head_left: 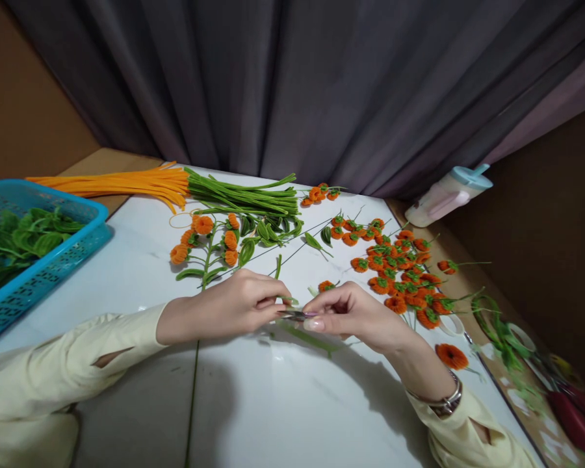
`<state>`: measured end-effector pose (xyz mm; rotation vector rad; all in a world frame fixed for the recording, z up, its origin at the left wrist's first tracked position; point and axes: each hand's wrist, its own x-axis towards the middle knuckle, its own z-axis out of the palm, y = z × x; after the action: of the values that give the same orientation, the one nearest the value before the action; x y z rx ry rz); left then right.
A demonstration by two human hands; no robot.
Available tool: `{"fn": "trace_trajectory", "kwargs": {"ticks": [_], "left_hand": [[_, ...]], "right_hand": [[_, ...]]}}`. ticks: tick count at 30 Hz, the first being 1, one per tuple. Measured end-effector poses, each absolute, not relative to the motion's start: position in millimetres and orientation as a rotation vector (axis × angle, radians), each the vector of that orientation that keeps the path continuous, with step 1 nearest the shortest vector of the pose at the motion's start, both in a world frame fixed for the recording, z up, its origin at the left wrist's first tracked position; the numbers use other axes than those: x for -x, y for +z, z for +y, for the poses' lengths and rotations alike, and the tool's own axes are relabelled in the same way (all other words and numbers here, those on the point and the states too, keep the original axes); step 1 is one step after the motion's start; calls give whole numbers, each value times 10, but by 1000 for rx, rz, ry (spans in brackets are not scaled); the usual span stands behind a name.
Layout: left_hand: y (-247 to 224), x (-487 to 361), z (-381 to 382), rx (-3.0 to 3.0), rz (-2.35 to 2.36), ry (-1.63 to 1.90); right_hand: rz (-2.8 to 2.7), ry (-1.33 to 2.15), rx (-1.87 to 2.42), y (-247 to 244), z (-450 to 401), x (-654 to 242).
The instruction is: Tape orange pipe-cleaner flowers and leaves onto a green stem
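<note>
My left hand (244,302) is closed in a pinch on a short green pipe cleaner piece (290,300), whose tip shows at the fingers. Facing it, my right hand (355,315) is closed on a small metal tool (295,315) with a purple end; its exact kind is too small to tell. The tool's tip reaches my left fingertips. Under the hands lies a blurred green strip (312,338) on the white tabletop (273,403). Just beyond them is a fuzzy orange flower (326,286), and to the left a green stem (208,253) with orange blooms and leaves.
Many orange flower heads (404,273) lie at right. Bundles of green pipe cleaners (244,194) and orange pipe cleaners (127,182) lie at the back, near loose leaves (268,231). A blue basket (53,260) stands left, a lidded cup (446,195) back right, red-handled tool (572,416) far right.
</note>
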<state>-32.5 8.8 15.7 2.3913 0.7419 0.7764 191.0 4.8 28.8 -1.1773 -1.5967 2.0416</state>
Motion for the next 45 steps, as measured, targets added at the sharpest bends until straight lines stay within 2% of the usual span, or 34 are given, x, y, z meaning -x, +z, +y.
{"fn": "trace_trajectory", "kwargs": {"ticks": [4, 9, 14, 21, 30, 32, 34, 38, 41, 45], "left_hand": [[155, 332, 132, -2297, 914, 634], [184, 337, 139, -2273, 981, 507], [230, 340, 113, -2347, 980, 505], [220, 358, 146, -2374, 977, 348], [215, 370, 140, -2466, 885, 371], [227, 368, 124, -2492, 898, 370], [244, 363, 97, -2475, 940, 359], [265, 357, 39, -2439, 1003, 350], [258, 362, 31, -2489, 970, 399], [230, 369, 45, -2606, 893, 497]], "right_hand": [[-1869, 1914, 1302, 251, 92, -2059], [-2165, 1385, 1521, -11, 131, -2235], [-2403, 930, 1432, -222, 85, -2250], [-2587, 542, 1428, -294, 10, -2157], [-2709, -54, 1271, -386, 23, -2092], [-2689, -15, 1226, -352, 23, -2084], [-2600, 192, 1191, -265, 19, -2058], [-2151, 1094, 1184, 15, 47, -1952], [-1777, 1790, 1027, 174, 108, -1874], [-1438, 2137, 836, 212, 168, -1818]]}}
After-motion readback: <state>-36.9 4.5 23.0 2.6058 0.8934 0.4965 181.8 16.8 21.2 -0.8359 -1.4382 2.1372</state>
